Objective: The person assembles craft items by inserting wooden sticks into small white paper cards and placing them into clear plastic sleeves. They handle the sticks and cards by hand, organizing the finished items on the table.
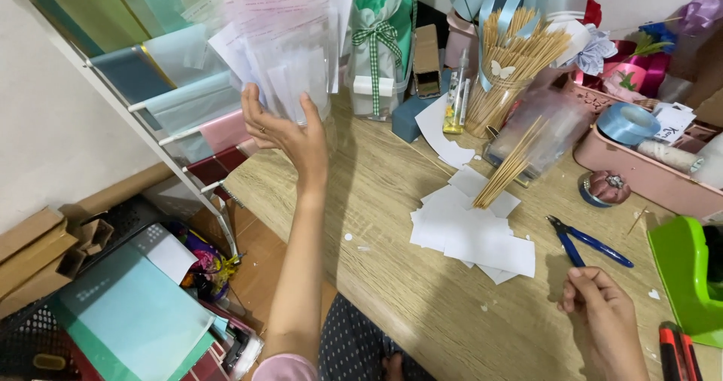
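Observation:
My left hand is raised at the table's far left corner, fingers spread around the base of a clear container stuffed with clear plastic bags and white paper slips. My right hand rests low on the wooden table, fingers curled shut, possibly pinching a thin stick that is too small to make out. Just beyond it lie blue-handled pliers. A pile of white paper squares lies mid-table with a bundle of wooden skewers across it.
A jar of skewers, a pink tray with a blue ribbon roll, and a green tape dispenser crowd the right. A rack of coloured paper rolls stands left. Cardboard boxes and paper sheets lie on the floor.

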